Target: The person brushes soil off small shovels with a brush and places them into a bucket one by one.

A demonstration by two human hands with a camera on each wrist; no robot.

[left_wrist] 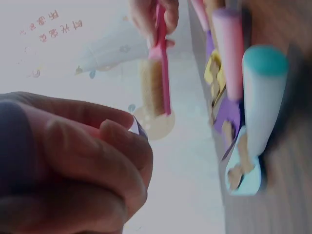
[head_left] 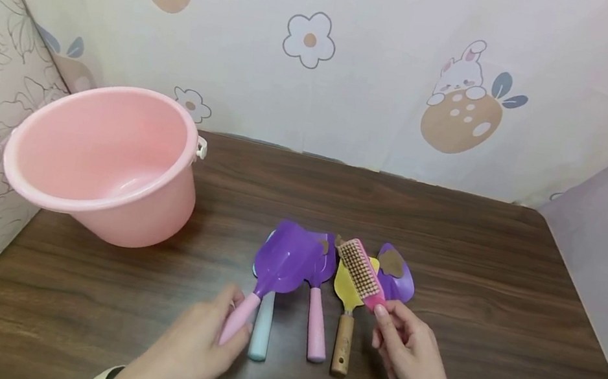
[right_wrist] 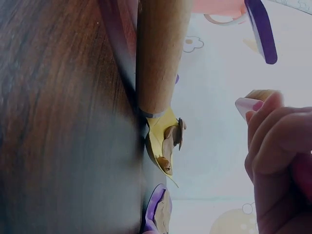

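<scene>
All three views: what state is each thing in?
Raised purple shovel: held, visible face clean
Pink brush: held, bristle side visible
Pink bucket: upright, open
Light-blue shovel: lying, soiled brown
Middle purple shovel: lying, soiled brown
Yellow shovel: lying, soiled brown
Rightmost purple shovel: lying, soiled brown

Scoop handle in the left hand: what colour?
Pink handle, seen best in the head view.

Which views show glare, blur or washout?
Head: clear overall, small highlights on the held scoop and bucket; left wrist: backdrop washed out, left grip dark and soft; right wrist: backdrop hazy bright, table showing pale sheen.
</scene>
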